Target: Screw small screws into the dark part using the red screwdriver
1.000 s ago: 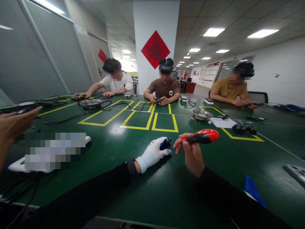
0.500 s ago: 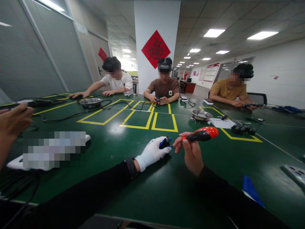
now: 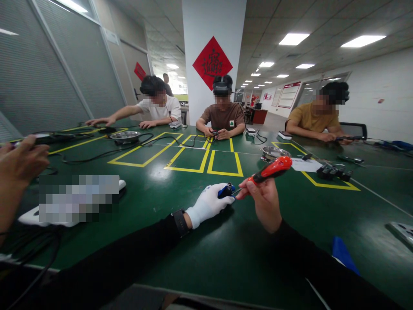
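the right grip point(image 3: 267, 201) holds a red-and-black screwdriver point(image 3: 272, 168), slanting down leftward toward the black part point(image 3: 226, 190) clasped in the gloved left grip point(image 3: 206, 204)

And it's one head-worn view, looking forward and down across the green table point(image 3: 196, 262), left hand point(image 3: 208, 205) and right hand point(image 3: 267, 202) close, white pillar point(image 3: 213, 19) well beyond!

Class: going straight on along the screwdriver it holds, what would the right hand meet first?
Probably the black part in the gloved left hand; the tip of the screwdriver looks at or near it, though depth is unclear.
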`<state>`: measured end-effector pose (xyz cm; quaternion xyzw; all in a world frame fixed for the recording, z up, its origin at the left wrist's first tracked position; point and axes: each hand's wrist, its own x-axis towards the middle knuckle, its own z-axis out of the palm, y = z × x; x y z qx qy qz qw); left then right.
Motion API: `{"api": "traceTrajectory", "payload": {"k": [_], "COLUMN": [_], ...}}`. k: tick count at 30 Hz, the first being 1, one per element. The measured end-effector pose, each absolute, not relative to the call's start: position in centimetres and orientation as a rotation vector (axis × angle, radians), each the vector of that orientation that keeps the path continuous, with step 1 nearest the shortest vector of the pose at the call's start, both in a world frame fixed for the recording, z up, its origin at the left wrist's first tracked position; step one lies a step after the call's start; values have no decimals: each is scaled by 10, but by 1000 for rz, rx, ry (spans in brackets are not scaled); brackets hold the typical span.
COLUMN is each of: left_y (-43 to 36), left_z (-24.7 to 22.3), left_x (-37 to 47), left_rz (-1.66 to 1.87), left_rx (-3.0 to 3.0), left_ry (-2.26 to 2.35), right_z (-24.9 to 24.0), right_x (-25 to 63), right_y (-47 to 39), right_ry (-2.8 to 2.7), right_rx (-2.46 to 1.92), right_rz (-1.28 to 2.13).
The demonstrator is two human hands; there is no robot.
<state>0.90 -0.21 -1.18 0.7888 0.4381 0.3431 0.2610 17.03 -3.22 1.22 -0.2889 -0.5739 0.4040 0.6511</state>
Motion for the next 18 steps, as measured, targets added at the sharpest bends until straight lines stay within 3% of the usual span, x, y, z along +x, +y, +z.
{"api": "traceTrajectory", "payload": {"k": [18], "left_y": [-4], "left_z": [-9], "left_x": [10], "left_rz": [920], "left_rx": [2074], "left_ry": [1127], "right_z": [14], "right_x": [171], "right_y": [-35], "right_ry": [-1298], "right_rx": [-661], "right_rz": [911]}}
